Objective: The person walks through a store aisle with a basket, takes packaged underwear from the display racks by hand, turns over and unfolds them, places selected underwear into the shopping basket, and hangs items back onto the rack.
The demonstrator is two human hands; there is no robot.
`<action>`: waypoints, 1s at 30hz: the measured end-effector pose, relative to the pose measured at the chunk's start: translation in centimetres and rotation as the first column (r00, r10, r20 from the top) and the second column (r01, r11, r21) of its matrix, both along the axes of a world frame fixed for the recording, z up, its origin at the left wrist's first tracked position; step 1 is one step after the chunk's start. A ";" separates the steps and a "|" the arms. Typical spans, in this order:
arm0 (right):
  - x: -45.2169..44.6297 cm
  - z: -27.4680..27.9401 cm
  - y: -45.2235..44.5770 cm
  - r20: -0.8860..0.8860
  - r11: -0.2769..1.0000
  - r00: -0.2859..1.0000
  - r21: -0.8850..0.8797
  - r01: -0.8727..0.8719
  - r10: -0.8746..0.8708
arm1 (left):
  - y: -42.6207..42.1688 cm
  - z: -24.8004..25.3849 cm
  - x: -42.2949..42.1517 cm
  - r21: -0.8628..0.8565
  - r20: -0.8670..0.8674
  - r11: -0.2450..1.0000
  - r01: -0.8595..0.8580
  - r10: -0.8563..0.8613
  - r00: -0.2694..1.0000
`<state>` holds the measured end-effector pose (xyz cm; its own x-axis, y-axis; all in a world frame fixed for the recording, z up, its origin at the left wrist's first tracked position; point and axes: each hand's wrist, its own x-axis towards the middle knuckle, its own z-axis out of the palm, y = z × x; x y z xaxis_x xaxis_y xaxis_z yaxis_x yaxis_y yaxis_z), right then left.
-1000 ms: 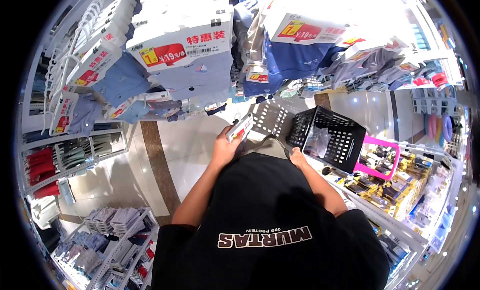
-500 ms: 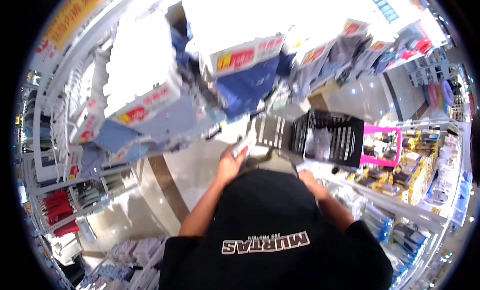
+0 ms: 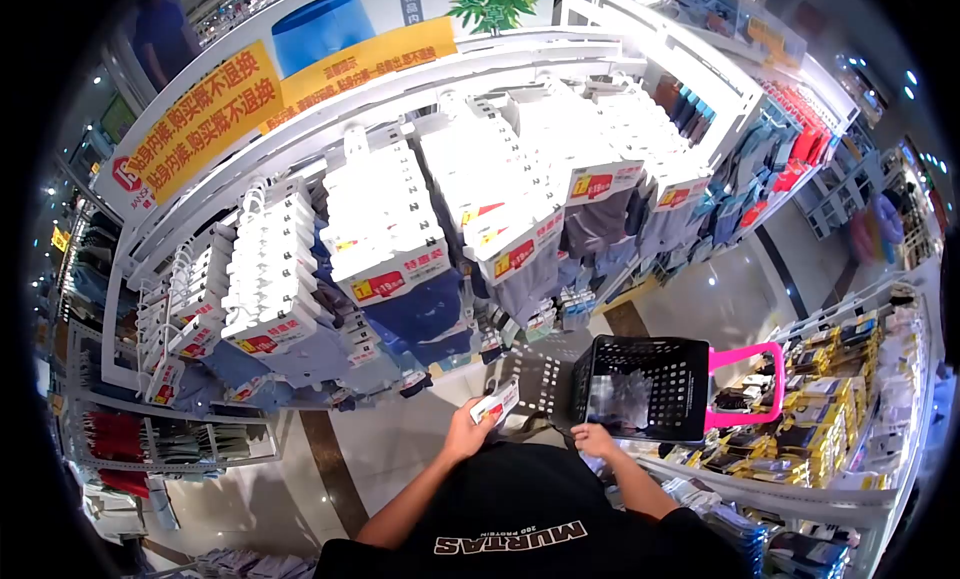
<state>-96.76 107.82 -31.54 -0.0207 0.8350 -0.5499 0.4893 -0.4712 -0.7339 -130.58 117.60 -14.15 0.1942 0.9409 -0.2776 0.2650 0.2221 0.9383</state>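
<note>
White printed card [image 3: 495,404], held in left hand [image 3: 467,433], basket [image 3: 672,387] to its right

Now looking higher over the hanging clothes [image 3: 420,314], taking in far more of the yellow banner [image 3: 220,111] (just a corner of it half a second ago) and the green leaves [image 3: 492,4]. Lower in view than before: left hand [image 3: 465,431], right hand [image 3: 595,441] and basket [image 3: 683,397], with pink handle [image 3: 777,381] slanting slightly upward rather than down. Less of the black shirt [image 3: 510,489] in sight.
</note>
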 end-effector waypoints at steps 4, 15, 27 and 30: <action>1.2 6.3 5.7 0.053 0.924 0.997 0.382 0.027 -0.051 | 1.5 2.7 2.6 -0.016 0.009 0.997 0.073 -0.073 0.997; -2.2 20.4 17.5 -0.625 0.944 0.758 0.328 0.036 0.188 | 6.3 6.6 9.4 0.031 0.139 0.996 0.082 -0.085 0.987; -0.1 19.3 21.1 -0.684 0.893 0.724 0.378 0.245 0.090 | 6.0 4.7 8.8 -0.013 -0.150 0.994 -0.110 0.107 0.983; 0.2 19.1 22.6 -0.621 0.884 0.784 0.374 0.283 0.012 | 6.9 5.5 8.4 0.014 -0.233 0.990 -0.139 0.138 0.963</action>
<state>-96.59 130.39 -12.48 -0.0842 0.9950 -0.0544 -0.1551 -0.0670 -0.9856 -122.17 124.51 -8.68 -0.0081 0.9533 -0.3018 0.4427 0.2740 0.8538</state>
